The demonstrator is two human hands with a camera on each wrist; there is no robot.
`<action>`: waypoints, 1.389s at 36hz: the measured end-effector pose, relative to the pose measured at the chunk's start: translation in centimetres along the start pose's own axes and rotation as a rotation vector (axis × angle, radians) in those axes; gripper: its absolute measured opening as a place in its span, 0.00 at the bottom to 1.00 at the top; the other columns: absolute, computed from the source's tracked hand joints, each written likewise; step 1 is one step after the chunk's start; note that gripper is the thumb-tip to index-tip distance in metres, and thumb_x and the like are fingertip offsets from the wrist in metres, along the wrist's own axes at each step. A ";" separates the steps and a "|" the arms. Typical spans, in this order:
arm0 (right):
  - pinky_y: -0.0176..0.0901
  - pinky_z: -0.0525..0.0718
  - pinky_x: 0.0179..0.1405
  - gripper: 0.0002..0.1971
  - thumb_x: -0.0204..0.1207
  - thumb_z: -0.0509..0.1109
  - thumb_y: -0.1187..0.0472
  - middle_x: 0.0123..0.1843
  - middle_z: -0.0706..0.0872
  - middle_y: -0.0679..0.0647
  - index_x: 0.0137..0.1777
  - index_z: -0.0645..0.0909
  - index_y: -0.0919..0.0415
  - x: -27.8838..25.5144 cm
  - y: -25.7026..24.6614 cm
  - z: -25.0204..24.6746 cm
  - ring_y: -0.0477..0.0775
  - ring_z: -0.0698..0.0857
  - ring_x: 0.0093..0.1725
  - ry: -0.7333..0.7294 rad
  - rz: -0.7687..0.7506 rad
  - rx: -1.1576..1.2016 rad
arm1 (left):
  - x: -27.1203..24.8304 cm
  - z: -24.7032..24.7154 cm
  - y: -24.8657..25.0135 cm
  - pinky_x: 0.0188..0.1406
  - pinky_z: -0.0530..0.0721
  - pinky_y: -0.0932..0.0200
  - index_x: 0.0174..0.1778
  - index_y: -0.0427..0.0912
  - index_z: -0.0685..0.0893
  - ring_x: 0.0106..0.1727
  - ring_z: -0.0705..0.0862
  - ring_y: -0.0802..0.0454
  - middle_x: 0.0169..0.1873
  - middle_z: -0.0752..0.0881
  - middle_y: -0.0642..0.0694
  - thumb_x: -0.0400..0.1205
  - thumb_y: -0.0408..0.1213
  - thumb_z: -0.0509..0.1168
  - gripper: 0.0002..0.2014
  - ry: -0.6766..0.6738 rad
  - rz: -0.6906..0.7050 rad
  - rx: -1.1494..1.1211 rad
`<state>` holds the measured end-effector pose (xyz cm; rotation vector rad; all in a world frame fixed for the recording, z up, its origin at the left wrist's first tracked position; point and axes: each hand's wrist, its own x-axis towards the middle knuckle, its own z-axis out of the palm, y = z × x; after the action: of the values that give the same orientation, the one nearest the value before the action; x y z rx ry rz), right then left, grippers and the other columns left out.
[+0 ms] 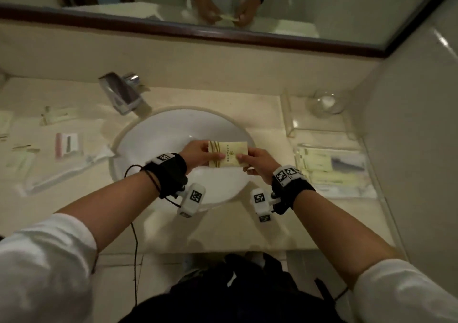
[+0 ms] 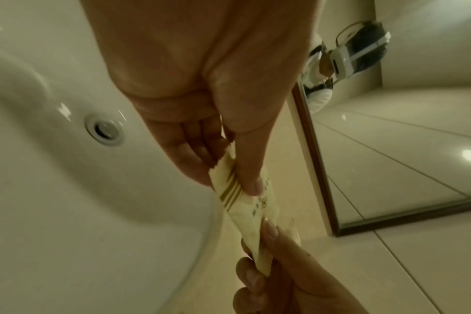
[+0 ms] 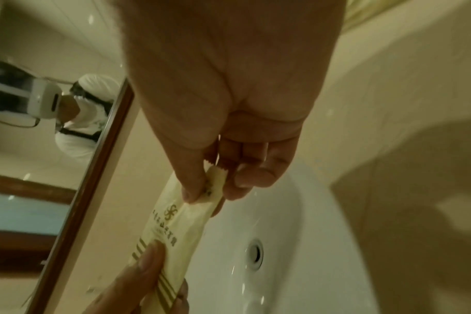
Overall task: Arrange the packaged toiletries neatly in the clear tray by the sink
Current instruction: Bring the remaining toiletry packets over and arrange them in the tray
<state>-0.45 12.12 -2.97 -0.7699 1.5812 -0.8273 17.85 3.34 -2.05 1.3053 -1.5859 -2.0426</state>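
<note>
You hold the flat pale-yellow sachet with gold stripes (image 1: 228, 154) above the round white sink basin (image 1: 153, 134), clear of the bowl. Your left hand (image 1: 195, 155) pinches its striped end between thumb and fingers, and your right hand (image 1: 256, 162) pinches the other end. The clear plastic tray (image 1: 319, 130) sits on the beige counter (image 1: 260, 114) to the right of the basin, with more pale packets (image 1: 322, 164) lying just nearer you.

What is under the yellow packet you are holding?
The white sink basin lies under the packet. Its drain shows in the wrist views; in the head view, hands and packet hide it.
</note>
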 end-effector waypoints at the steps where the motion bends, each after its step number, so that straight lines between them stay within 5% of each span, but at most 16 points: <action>1: 0.38 0.78 0.35 0.06 0.78 0.69 0.60 0.39 0.83 0.52 0.52 0.83 0.58 -0.5 0.5 -1.3 0.48 0.79 0.33 0.031 0.001 0.015 | 0.6 1.4 0.3 0.39 0.89 0.66 0.57 0.37 0.84 0.44 0.88 0.52 0.46 0.89 0.44 0.75 0.30 0.73 0.14 -0.012 0.000 0.011; 7: 0.38 0.77 0.30 0.04 0.76 0.70 0.62 0.37 0.80 0.55 0.43 0.79 0.62 -3.1 3.4 -9.0 0.49 0.77 0.31 0.215 0.006 0.085 | 4.1 9.8 1.4 0.50 0.89 0.54 0.59 0.33 0.85 0.51 0.88 0.44 0.52 0.88 0.37 0.73 0.33 0.76 0.19 -0.028 -0.012 0.078; 13: 0.36 0.77 0.27 0.05 0.76 0.71 0.63 0.36 0.82 0.54 0.39 0.79 0.59 -4.8 6.2 -15.3 0.48 0.78 0.30 0.318 0.005 0.113 | 6.4 17.0 2.5 0.32 0.87 0.70 0.59 0.32 0.85 0.38 0.86 0.54 0.47 0.87 0.41 0.75 0.32 0.74 0.17 -0.054 -0.025 0.131; 21: 0.39 0.78 0.32 0.04 0.77 0.70 0.61 0.39 0.85 0.53 0.49 0.82 0.61 -6.2 8.8 -21.7 0.49 0.78 0.32 0.445 0.010 0.064 | 8.7 23.2 3.1 0.38 0.87 0.68 0.62 0.32 0.83 0.40 0.85 0.53 0.50 0.86 0.41 0.80 0.28 0.68 0.14 -0.080 -0.038 0.168; 25: 0.36 0.78 0.29 0.03 0.78 0.69 0.64 0.38 0.84 0.54 0.50 0.82 0.60 -6.1 9.1 -23.4 0.48 0.78 0.30 0.455 -0.005 0.019 | 10.0 24.5 3.3 0.43 0.87 0.62 0.58 0.35 0.85 0.44 0.85 0.49 0.49 0.86 0.41 0.79 0.30 0.69 0.12 -0.013 -0.011 0.280; 28: 0.33 0.79 0.26 0.03 0.78 0.69 0.66 0.35 0.82 0.53 0.49 0.81 0.61 -5.4 9.1 -24.1 0.47 0.77 0.28 0.469 -0.005 -0.016 | 10.8 24.8 3.3 0.45 0.90 0.55 0.41 0.38 0.84 0.35 0.84 0.51 0.42 0.85 0.41 0.76 0.33 0.73 0.05 0.062 -0.004 0.374; 32: 0.42 0.82 0.33 0.06 0.76 0.71 0.64 0.31 0.83 0.53 0.50 0.83 0.65 -4.0 9.5 -24.6 0.50 0.79 0.29 0.456 0.044 -0.079 | 11.7 25.1 3.1 0.51 0.88 0.49 0.28 0.45 0.74 0.32 0.84 0.49 0.27 0.84 0.46 0.72 0.38 0.76 0.16 0.163 -0.004 0.487; 37: 0.50 0.87 0.41 0.07 0.74 0.73 0.60 0.31 0.85 0.54 0.49 0.84 0.62 -2.7 9.8 -24.8 0.54 0.83 0.32 0.471 0.100 -0.143 | 12.1 25.7 3.4 0.49 0.85 0.54 0.27 0.48 0.71 0.37 0.86 0.49 0.31 0.87 0.45 0.71 0.40 0.76 0.18 0.208 0.033 0.640; 42: 0.47 0.87 0.36 0.06 0.74 0.74 0.61 0.32 0.86 0.54 0.48 0.84 0.60 -2.3 9.5 -25.0 0.50 0.83 0.27 0.499 0.116 -0.148 | 12.2 25.9 3.9 0.32 0.77 0.59 0.36 0.47 0.71 0.39 0.81 0.49 0.36 0.82 0.48 0.71 0.37 0.76 0.16 0.222 0.053 0.731; 45: 0.49 0.90 0.38 0.05 0.73 0.75 0.59 0.35 0.89 0.59 0.43 0.83 0.61 -2.1 9.6 -25.1 0.55 0.86 0.31 0.535 0.095 -0.235 | 12.3 26.0 3.8 0.36 0.81 0.56 0.46 0.43 0.70 0.40 0.83 0.47 0.38 0.83 0.47 0.71 0.36 0.75 0.19 0.207 0.066 0.764; 50: 0.49 0.90 0.43 0.10 0.73 0.74 0.58 0.36 0.89 0.58 0.33 0.78 0.56 -2.0 9.6 -25.0 0.56 0.89 0.37 0.569 0.051 -0.348 | 12.5 26.1 3.6 0.40 0.80 0.53 0.47 0.43 0.70 0.41 0.81 0.43 0.41 0.81 0.43 0.70 0.34 0.75 0.19 0.190 0.173 0.858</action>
<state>-25.24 21.61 -7.08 -0.7719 2.2860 -0.7828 -10.24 10.77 -4.88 1.4547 -2.4808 -1.0897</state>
